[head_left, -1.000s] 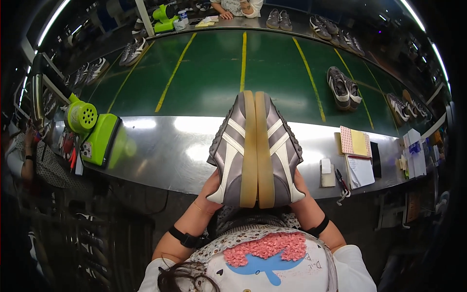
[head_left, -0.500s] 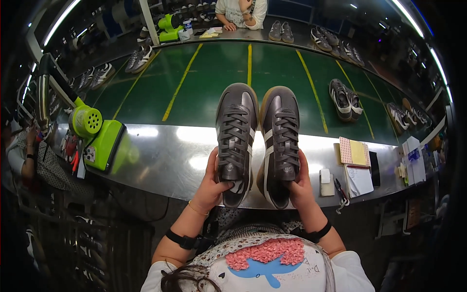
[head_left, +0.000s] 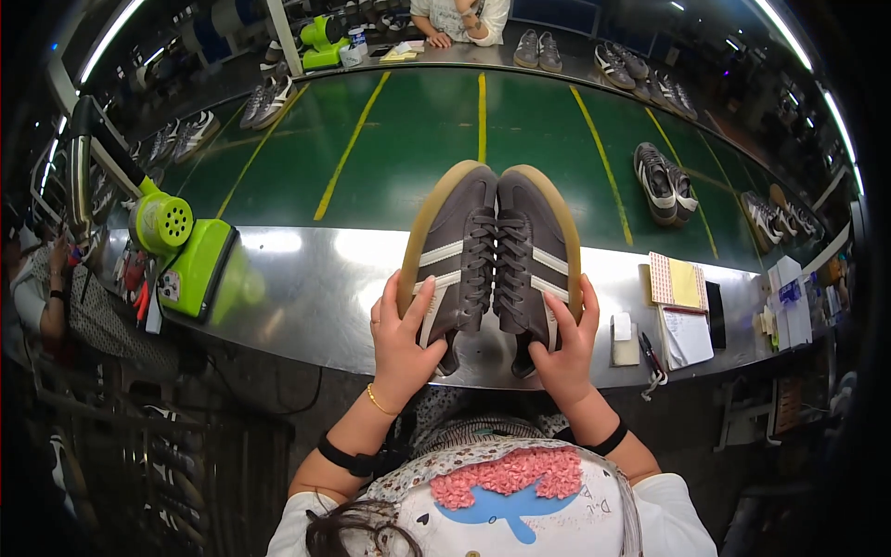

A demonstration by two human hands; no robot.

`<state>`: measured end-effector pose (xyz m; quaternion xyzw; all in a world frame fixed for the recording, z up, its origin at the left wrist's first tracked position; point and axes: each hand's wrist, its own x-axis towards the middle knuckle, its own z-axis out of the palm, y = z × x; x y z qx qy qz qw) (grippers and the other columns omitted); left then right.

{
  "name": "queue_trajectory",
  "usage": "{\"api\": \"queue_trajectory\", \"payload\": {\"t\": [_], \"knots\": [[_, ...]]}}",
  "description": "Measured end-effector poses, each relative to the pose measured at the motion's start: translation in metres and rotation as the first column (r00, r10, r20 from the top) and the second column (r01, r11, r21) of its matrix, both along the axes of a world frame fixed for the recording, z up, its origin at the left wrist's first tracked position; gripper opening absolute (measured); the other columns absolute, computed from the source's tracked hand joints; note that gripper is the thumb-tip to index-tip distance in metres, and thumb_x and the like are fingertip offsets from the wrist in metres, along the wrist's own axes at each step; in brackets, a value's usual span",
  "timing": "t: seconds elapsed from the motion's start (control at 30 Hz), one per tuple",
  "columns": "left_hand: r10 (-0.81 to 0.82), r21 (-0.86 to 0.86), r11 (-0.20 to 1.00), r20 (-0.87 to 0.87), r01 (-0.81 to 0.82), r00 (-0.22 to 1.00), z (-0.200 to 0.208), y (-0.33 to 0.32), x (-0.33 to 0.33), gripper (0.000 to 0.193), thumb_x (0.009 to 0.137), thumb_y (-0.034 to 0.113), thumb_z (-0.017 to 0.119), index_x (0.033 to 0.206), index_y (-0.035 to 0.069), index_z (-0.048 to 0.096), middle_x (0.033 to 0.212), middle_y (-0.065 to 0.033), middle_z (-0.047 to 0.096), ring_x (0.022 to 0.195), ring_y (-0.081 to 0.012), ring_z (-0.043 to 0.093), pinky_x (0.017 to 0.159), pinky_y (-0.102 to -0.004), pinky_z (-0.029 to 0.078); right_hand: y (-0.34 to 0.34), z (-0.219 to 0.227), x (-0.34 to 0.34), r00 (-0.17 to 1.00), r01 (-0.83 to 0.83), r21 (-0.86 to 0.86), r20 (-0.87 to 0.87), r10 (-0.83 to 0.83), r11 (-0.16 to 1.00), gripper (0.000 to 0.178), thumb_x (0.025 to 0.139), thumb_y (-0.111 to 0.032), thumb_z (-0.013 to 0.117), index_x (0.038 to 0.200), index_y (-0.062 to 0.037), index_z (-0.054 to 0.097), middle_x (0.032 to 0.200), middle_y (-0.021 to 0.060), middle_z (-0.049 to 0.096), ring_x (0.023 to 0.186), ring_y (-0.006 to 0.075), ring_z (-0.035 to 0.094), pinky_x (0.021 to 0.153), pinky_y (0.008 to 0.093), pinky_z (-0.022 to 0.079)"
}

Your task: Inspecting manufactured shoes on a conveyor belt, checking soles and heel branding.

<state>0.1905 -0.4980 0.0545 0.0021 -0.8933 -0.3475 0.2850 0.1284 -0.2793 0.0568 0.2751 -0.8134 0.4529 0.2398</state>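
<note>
A pair of dark grey lace-up sneakers with white side stripes and tan gum soles is held up before me, toes pointing away. My left hand [head_left: 406, 327] grips the left sneaker [head_left: 450, 232] at its heel end, fingers along the sole side and thumb by the collar. The right sneaker [head_left: 538, 237] is in my right hand [head_left: 568, 343], held the same way. Both shoes are tilted with their outer sides turned up, and their laced fronts meet in the middle. Behind them lie the metal table edge and the green belt.
A green conveyor belt [head_left: 418, 139] with yellow lines carries more sneakers [head_left: 664, 184]. On the metal table [head_left: 306, 297] stand a lime-green machine [head_left: 195, 269] at left, a notebook [head_left: 685, 336], a pen [head_left: 650, 353] and small boxes at right. A co-worker [head_left: 461, 20] sits across the belt.
Both sneakers have rolled inward, so their striped outer sides and soles' edges now show and the toes touch. My fingers have shifted onto the shoes' sides.
</note>
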Motion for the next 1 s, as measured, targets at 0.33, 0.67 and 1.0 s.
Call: {"api": "queue_trajectory", "payload": {"t": [0.33,0.67,1.0], "knots": [[-0.002,0.071,0.997,0.259,-0.017,0.966,-0.019,-0.023,-0.015,0.048,0.081,0.025,0.062,0.123,0.004,0.05,0.119,-0.0199,0.053,0.094,-0.0342,0.054,0.084,-0.0409,0.043,0.002,-0.007,-0.021,0.976,-0.025,0.397,0.209,-0.064,0.917,0.052,0.073,-0.02,0.071,0.119,-0.0075,0.051,0.127,0.0204,0.041,0.1,0.0312,0.05,0.083,0.0385,0.043],[-0.424,0.811,0.579,0.384,-0.081,0.82,-0.033,-0.045,-0.023,0.043,0.097,0.029,0.042,0.129,0.001,0.043,0.119,-0.0081,0.053,0.108,-0.0135,0.049,0.092,-0.026,0.039,0.031,-0.03,-0.042,0.428,0.07,-0.342,0.859,0.281,0.937,0.046,0.093,-0.032,0.049,0.13,-0.0057,0.043,0.102,0.0079,0.057,0.093,0.0137,0.051,0.083,0.0264,0.041],[-0.469,0.963,-0.225,0.023,-0.145,0.883,-0.02,-0.034,-0.032,0.048,0.098,0.036,0.029,0.128,0.001,0.042,0.125,-0.0143,0.051,0.114,-0.0254,0.051,0.097,-0.0387,0.042,0.005,-0.027,-0.045,0.334,0.161,-0.805,0.589,0.736,0.571,0.046,0.099,-0.033,0.032,0.134,-0.0051,0.038,0.12,0.0108,0.055,0.11,0.02,0.053,0.093,0.0332,0.043]]}}
